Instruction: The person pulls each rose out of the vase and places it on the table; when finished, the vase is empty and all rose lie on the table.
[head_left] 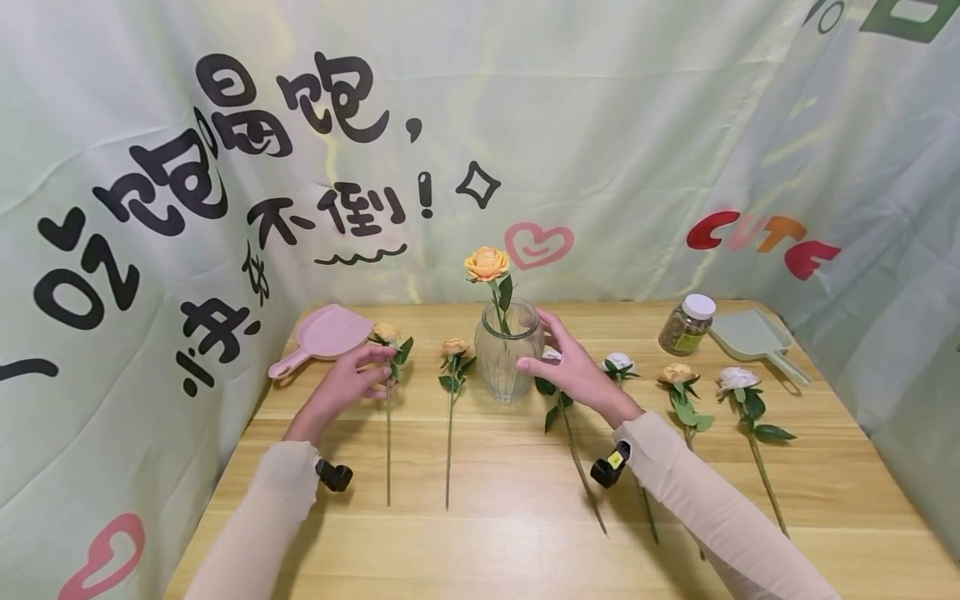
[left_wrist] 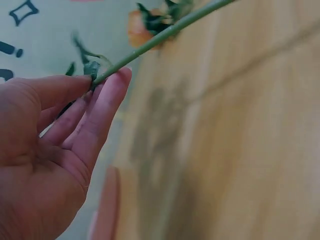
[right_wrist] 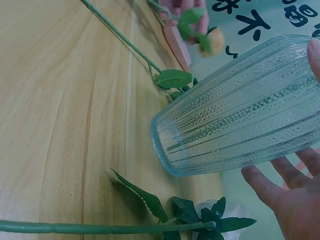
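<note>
My left hand (head_left: 358, 375) pinches the green stem (left_wrist: 160, 38) of an artificial orange rose between thumb and fingers, just below its leaves. In the left wrist view the stem is off the table and casts a shadow on the wood. My right hand (head_left: 576, 364) holds a clear ribbed glass vase (head_left: 497, 375) from its right side, thumb in front and fingers behind near the rim. One orange rose (head_left: 487, 263) stands upright in the vase. Another orange rose (head_left: 453, 347) lies between my left hand and the vase.
Right of the vase lie several more roses, including a white rose (head_left: 738, 379) and an orange rose (head_left: 677, 374). Toward the back stand a white-lidded jar (head_left: 686, 327), a grey dustpan-shaped tray (head_left: 750, 337) and a pink one (head_left: 332, 333). A printed curtain (head_left: 600, 167) borders the wooden table (head_left: 510, 500).
</note>
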